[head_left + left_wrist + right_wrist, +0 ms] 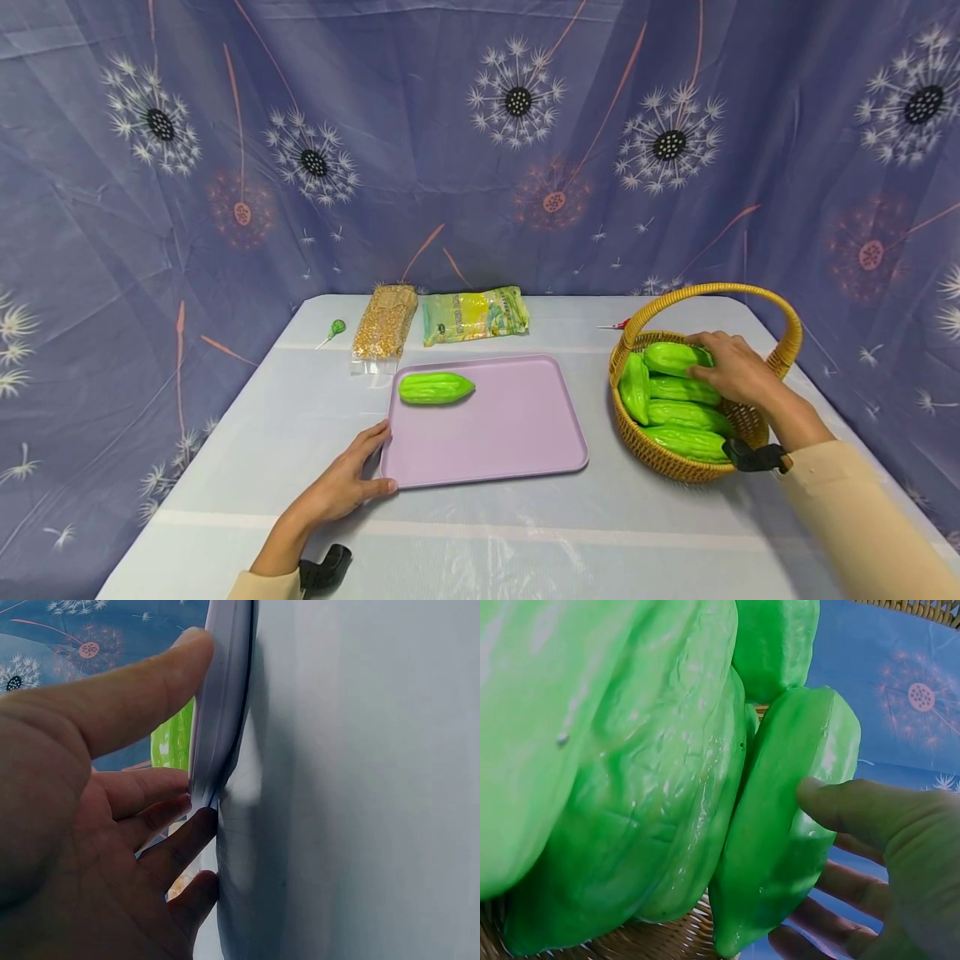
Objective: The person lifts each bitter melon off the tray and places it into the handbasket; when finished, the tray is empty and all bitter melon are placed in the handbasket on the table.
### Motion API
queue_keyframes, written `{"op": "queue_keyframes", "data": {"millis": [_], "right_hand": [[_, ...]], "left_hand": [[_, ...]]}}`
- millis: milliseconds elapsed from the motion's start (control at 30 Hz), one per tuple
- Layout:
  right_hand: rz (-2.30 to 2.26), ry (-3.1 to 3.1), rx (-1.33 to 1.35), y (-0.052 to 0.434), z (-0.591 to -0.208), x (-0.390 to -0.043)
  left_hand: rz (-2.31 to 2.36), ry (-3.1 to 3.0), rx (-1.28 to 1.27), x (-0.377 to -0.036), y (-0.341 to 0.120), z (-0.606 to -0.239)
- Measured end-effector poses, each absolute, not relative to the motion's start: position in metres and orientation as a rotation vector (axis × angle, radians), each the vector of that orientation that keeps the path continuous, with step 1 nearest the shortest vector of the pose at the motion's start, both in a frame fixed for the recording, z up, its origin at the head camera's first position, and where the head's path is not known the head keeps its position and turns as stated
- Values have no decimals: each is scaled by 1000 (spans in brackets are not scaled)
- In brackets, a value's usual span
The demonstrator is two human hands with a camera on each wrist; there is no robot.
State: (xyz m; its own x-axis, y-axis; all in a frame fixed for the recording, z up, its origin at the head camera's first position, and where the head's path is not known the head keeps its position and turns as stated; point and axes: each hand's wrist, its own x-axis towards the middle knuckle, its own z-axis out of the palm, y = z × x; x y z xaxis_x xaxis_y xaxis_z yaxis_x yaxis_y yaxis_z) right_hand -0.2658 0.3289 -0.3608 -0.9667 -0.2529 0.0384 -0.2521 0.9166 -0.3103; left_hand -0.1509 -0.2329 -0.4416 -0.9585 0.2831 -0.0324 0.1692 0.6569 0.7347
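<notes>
While the tray's (525, 450) corner is gripped by the left hand (341, 487), a gourd (675, 358) is grasped by the right hand (735, 367).
More gourds (686, 414) are packed beside that hand in the basket (667, 462); packet (474, 315) print cannot be read.

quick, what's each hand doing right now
left hand: grips the near left corner of the purple tray.
right hand: grips a green gourd in the basket.

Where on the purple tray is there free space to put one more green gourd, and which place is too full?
The tray is bare right of and in front of the single gourd, up to its right rim; the left hand holds its near left corner. The basket is crowded: gourds fill it, and the right hand grips the top gourd.
</notes>
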Motion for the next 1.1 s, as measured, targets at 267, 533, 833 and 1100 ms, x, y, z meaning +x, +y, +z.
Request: {"op": "queue_keyframes", "data": {"millis": [267, 533, 833, 1100], "right_hand": [[-495, 3071, -422, 328, -363, -268], [-505, 3142, -426, 327, -365, -269], [-494, 3132, -453, 327, -365, -270], [-517, 3135, -464, 326, -366, -270]], "left_hand": [[1194, 2720, 376, -150, -233, -442], [1196, 2710, 347, -151, -233, -440], [1182, 2731, 373, -151, -233, -441], [1198, 2731, 385, -150, -232, -441]]}}
